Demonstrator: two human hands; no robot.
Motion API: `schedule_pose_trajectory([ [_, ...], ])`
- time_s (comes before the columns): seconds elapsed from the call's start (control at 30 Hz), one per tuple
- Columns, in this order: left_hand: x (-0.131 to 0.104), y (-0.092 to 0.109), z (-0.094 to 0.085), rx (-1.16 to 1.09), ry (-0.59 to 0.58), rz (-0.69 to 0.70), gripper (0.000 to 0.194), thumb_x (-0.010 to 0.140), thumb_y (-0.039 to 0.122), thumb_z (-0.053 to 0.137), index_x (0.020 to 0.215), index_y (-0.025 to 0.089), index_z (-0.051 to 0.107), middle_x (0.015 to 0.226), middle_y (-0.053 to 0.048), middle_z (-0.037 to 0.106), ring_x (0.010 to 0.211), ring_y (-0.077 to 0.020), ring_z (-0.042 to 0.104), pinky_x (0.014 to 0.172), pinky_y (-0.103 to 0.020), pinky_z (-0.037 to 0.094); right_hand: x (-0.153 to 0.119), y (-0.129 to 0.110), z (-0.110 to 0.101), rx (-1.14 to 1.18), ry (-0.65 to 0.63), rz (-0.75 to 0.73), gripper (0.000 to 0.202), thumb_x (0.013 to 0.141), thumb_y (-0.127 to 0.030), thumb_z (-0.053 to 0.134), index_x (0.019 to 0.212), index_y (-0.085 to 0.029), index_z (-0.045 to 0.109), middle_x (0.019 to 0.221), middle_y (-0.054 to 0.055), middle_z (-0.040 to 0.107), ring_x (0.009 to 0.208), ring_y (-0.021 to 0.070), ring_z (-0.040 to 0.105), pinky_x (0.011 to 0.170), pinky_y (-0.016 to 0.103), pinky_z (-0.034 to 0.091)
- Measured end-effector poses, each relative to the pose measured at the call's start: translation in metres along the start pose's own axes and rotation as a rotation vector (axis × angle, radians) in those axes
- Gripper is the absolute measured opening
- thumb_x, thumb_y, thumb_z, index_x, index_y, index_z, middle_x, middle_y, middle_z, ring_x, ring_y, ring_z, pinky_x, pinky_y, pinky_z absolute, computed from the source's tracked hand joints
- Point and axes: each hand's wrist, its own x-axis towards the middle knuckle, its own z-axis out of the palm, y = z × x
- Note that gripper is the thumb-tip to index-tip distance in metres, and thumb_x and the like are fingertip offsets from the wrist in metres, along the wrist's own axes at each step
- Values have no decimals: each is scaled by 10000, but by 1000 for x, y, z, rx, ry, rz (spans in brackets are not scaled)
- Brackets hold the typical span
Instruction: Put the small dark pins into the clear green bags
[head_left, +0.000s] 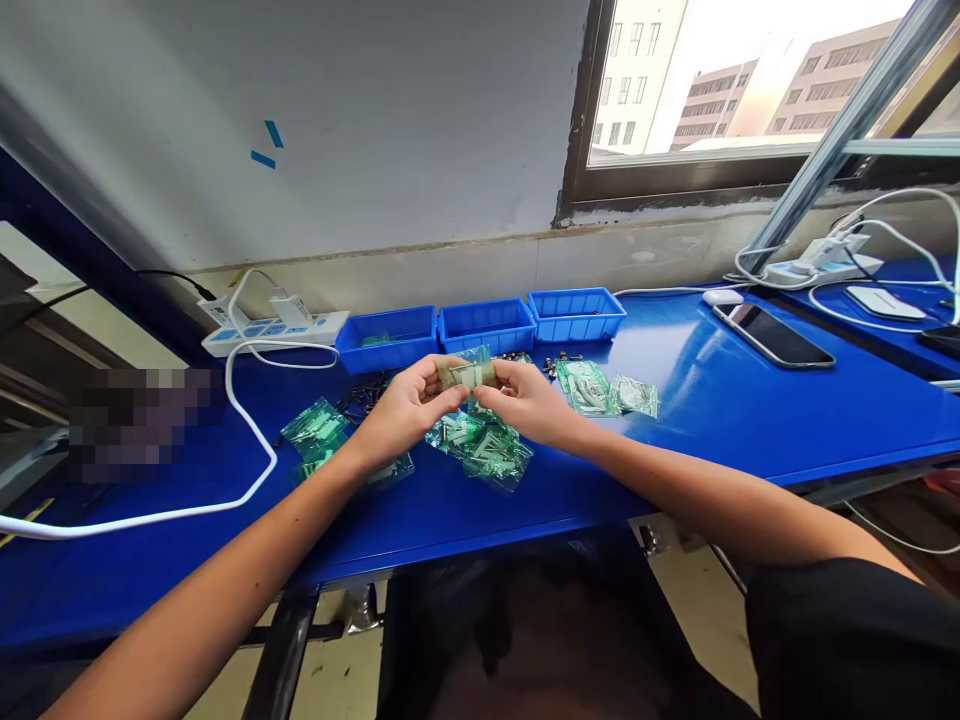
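Packet [471, 374], clear with a green tint, is held above the blue table [675, 450] with its visible span running left to right between the hands. One upper corner projects upward, slightly right of the packet's middle. White content shows through the film; which end is the top cannot be determined. The left hand [403, 408] grips the left side and the right hand [531, 400] grips the right side, each between thumb and fingers, with the thumb tips close together at the lower edge. The packet lies in front of the blue bins [491, 340] and above the central pile of green packets [495, 455]. Fingers cover both side ends, so the full outline and exact long axis cannot be confirmed. Small dark parts [361, 400] behind the left hand are partly hidden and indistinct.
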Motion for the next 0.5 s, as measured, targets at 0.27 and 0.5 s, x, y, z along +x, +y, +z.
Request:
schedule_pose_trajectory([
  [0.27, 0, -1, 0, 89, -1, -14, 509, 600, 563, 693, 881, 142, 642, 850, -60, 689, 823, -211, 617, 784, -317, 486, -1, -1, 1, -55, 52, 17, 178, 736, -331, 498, 648, -189, 436, 599, -52, 444, 567, 87, 393, 528, 237, 302],
  [0.5, 0, 3, -2, 72, -22, -32, 429, 608, 506, 696, 834, 145, 642, 786, -47, 673, 777, -194, 598, 735, -301, 479, 1, -1, -1, -17, 73, 61, 135, 750, -289, 478, 670, -180, 469, 617, -39, 479, 584, 94, 431, 548, 244, 323],
])
